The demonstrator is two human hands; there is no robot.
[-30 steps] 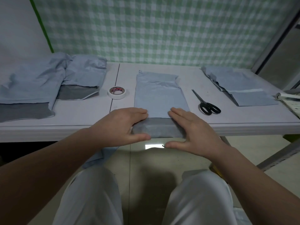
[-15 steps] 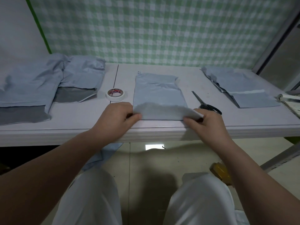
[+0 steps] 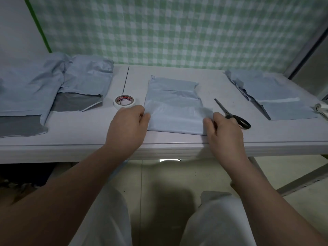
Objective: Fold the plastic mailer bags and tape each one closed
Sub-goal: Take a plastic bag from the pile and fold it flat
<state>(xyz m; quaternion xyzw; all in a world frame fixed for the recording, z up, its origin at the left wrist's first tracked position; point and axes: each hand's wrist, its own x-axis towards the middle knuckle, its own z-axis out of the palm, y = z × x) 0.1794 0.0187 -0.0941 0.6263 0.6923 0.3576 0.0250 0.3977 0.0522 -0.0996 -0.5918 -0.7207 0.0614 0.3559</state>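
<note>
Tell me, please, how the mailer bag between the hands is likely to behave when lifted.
The mailer bag would probably flop and sag: its film looks thin and wrinkled. It seems light, lying quite flat. It may slide on the smooth table; the left hand and right hand pinch its edges.

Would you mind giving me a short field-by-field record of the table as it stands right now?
Work piece: light blue mailer bag, flat on the table, near end folded up over itself
Left hand: grips the fold's left edge
Right hand: grips the fold's right edge
Tape roll: on the table just beyond the left hand
Scissors: right of the bag, blades together
Other bags: left pile; right stack
Tape on bag: none visible
</note>
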